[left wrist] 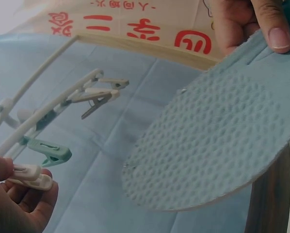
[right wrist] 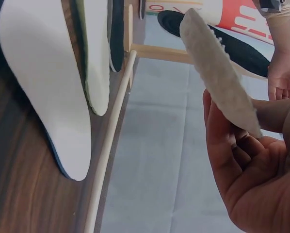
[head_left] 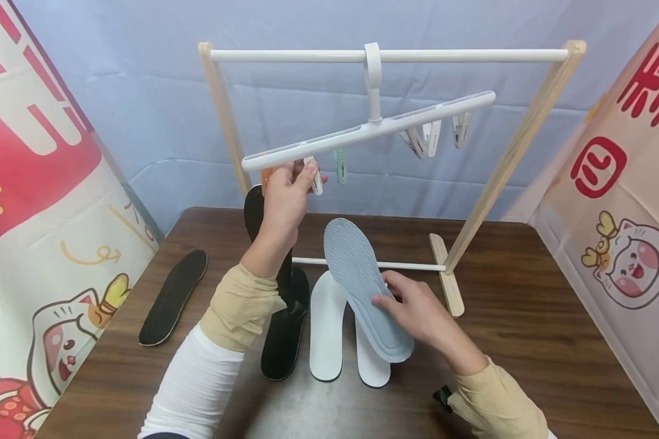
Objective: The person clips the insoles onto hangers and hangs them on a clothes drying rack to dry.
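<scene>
Our left hand (head_left: 285, 204) pinches a white clip (head_left: 315, 177), probably steadying it, while our right hand (head_left: 417, 309) grips a blue insole (head_left: 361, 283) beside it, leaving the nearer end free.

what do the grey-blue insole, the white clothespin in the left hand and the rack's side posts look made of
Grey-blue insole: probably foam with a matte fabric top, judging by its dimpled, textile-like surface.
White clothespin: likely moulded plastic, smooth, with rounded edges and even colour; the left hand partly covers it.
Side posts: apparently pale wood, matte, tan, faintly grained.
</scene>
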`<state>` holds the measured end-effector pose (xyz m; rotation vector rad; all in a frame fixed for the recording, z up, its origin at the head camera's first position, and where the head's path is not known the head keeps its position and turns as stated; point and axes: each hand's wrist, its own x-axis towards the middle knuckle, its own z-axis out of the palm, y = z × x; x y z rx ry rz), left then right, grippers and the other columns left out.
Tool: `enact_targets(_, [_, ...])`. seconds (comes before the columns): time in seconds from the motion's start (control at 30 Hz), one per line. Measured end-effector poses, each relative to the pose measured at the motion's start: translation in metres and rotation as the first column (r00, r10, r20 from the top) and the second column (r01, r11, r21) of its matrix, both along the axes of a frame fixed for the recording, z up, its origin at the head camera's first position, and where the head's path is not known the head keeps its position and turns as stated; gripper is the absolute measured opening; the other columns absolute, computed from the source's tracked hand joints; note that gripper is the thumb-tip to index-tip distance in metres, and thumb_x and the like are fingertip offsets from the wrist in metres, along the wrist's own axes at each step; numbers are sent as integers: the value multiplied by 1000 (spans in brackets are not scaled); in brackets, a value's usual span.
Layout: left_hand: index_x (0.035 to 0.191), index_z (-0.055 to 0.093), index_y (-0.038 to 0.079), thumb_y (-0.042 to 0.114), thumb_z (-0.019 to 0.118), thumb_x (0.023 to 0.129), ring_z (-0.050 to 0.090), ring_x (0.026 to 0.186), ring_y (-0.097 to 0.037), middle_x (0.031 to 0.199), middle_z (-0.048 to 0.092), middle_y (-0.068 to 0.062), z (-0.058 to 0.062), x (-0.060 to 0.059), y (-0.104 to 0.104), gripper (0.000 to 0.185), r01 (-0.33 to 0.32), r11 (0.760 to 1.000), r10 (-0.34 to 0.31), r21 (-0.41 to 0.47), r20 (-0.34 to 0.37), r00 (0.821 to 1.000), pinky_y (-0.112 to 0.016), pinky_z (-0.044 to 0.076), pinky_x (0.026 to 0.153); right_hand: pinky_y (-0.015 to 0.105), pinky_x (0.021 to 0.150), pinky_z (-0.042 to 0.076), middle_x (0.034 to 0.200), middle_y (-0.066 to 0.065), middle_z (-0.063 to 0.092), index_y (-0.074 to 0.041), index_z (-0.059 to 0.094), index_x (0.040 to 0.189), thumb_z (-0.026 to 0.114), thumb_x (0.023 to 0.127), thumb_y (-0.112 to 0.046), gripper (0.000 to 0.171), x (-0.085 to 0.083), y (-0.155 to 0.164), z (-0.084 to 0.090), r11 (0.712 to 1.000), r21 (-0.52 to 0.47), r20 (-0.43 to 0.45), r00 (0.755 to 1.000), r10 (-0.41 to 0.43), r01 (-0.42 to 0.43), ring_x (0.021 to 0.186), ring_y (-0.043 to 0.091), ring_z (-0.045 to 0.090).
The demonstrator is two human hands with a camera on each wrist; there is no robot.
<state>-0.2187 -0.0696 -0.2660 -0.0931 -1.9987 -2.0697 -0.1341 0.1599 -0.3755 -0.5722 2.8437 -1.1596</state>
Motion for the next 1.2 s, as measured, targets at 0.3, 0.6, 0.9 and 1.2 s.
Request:
enact_targets(0.3, [127,58,-6,18,56,105,68,109,-25,108,65,-12,-1,0,1,33,-6,1000,6,-7,4,1000,-33,45,93,36,71,53,100,4,75,-14,66,115,72,95,-16,21,-2,-4,5,1000,0,-14,1000,8,-8,81,13,67])
enact_targets(0.6, [123,59,-3,17,56,105,68,106,-25,102,64,-8,-2,1,1,27,-4,1000,4,-3,-20,1000,-29,45,89,36,73,55,102,6,76,-12,66,121,72,94,-15,27,-2,-10,12,999,-22,-53,998,46,-47,86,15,70])
enact_targets(0.9, [127,58,-3,16,56,105,67,107,-26,103,63,-9,-3,0,0,30,6,1000,-6,-7,-22,1000,-31,46,91,37,74,56,103,5,76,-15,66,123,71,96,-16,27,-3,-15,18,996,-67,-5,998,60,-61,87,15,72])
enact_targets(1.2, [124,59,-2,18,56,105,67,108,-25,104,63,-9,-2,1,0,28,1,1000,-1,-15,-5,1000,-34,46,94,34,70,55,95,3,75,-12,65,115,70,96,-16,19,-6,-19,22,994,-85,-9,998,68,-69,79,11,68])
